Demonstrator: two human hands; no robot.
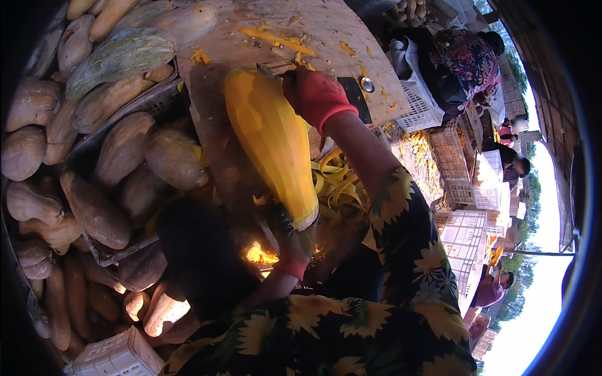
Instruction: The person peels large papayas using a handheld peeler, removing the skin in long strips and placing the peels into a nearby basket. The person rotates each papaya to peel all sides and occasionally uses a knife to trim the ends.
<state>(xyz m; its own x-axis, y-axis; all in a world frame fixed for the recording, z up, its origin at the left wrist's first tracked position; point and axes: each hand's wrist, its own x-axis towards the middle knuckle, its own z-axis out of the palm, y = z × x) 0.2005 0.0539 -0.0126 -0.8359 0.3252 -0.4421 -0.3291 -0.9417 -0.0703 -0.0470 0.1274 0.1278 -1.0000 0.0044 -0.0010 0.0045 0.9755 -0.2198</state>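
Observation:
A large peeled yellow squash lies lengthwise on the wooden board, its wide end away from me and its stem end towards me. My right hand, in a red glove, is closed on a metal peeler at the squash's far end. Low in the picture my left hand, in a dark-fronted glove with a red cuff, holds the narrow stem end; its fingers are partly in shadow. Curled strips of peel hang in a heap right of the squash. Orange peel scraps are scattered over the board's far part.
Unpeeled squashes fill crates and a pile on the left. A round metal object sits near the board's right edge. White plastic crates stand at right, where several people work. One person in a floral top bends beyond the board.

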